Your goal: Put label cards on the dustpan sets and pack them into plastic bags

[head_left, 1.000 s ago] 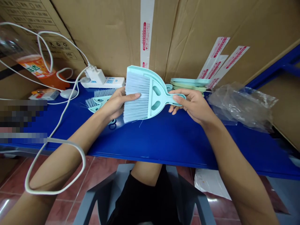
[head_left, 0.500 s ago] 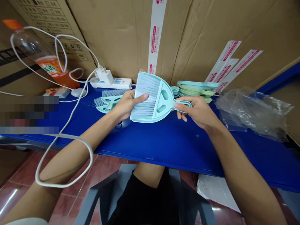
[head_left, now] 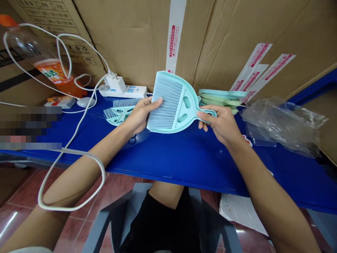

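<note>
A light-blue hand brush (head_left: 166, 103) lies nested in a matching dustpan (head_left: 193, 92), held up above the blue table. My left hand (head_left: 142, 114) grips the dustpan's wide front edge, its thumb resting on the bristles and its other fingers behind. My right hand (head_left: 219, 123) closes around the two handles at the right, thumb on top. More light-blue brushes (head_left: 119, 115) lie on the table behind my left hand. Behind my right hand is a stack of light-blue and green dustpans (head_left: 222, 96).
A white power strip (head_left: 134, 92) with a plugged-in adapter stands at the back. Its white cable (head_left: 79, 126) loops across my left forearm. An orange drink bottle (head_left: 50, 70) leans at the left; clear plastic bags (head_left: 284, 123) lie at the right. Cardboard (head_left: 139, 42) rises behind the table.
The dustpan and brush have tilted slightly, their upper edge rising. Both hands keep their hold. A small colourful sticker-like piece now shows beside my right wrist.
</note>
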The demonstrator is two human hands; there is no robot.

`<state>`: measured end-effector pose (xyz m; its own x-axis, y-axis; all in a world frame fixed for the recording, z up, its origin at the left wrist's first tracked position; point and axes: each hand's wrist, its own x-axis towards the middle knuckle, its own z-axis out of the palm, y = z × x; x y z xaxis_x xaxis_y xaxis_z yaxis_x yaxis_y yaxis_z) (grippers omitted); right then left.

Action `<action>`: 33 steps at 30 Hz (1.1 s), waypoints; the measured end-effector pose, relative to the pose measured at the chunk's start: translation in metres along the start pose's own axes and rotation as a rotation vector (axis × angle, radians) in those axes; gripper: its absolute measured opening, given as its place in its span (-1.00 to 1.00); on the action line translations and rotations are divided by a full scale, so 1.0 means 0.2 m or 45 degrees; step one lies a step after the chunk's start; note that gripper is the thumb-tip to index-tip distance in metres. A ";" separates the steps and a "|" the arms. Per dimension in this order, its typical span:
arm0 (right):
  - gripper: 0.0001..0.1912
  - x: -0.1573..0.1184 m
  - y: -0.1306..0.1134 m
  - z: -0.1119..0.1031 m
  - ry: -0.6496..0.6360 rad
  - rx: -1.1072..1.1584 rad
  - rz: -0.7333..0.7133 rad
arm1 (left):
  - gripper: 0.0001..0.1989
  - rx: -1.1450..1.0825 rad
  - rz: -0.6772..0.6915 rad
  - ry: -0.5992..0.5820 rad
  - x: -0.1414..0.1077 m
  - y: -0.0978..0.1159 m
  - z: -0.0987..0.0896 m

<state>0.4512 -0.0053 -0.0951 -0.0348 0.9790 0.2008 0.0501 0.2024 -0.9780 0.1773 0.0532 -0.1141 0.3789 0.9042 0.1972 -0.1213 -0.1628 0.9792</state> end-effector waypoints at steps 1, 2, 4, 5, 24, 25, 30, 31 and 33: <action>-0.50 0.00 0.00 0.00 0.032 0.002 -0.009 | -0.39 0.019 0.017 0.002 0.00 0.00 0.00; -0.50 0.00 0.00 0.01 0.063 0.004 -0.015 | -0.38 0.035 0.038 -0.002 0.00 0.01 0.00; -0.49 0.00 0.00 0.01 0.109 0.005 -0.025 | -0.36 0.054 0.082 -0.021 0.00 0.01 0.00; -0.48 0.00 0.01 0.01 0.121 0.007 -0.031 | -0.34 0.054 0.099 -0.034 0.00 0.01 0.00; -0.79 0.05 -0.25 -0.23 0.389 -0.003 -0.520 | -0.62 -0.459 0.031 0.046 0.04 0.03 -0.04; -0.78 0.06 -0.29 -0.27 0.414 -0.012 -0.569 | -0.63 -0.466 0.026 0.046 0.04 0.03 -0.04; -0.83 0.18 -0.38 -0.42 0.630 -0.346 -0.566 | -0.62 -0.449 0.006 0.050 0.04 0.03 -0.04; -0.78 0.20 -0.38 -0.43 0.652 -0.449 -0.508 | -0.61 -0.448 0.005 0.046 0.04 0.03 -0.04; -0.78 0.23 -0.37 -0.44 0.612 -0.652 -0.381 | -0.61 -0.447 0.005 0.039 0.04 0.03 -0.04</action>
<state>0.5344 0.0263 -0.0096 0.3132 0.7597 0.5700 0.5675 0.3315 -0.7537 0.1725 0.0636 -0.1068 0.3510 0.9160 0.1941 -0.4325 -0.0253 0.9013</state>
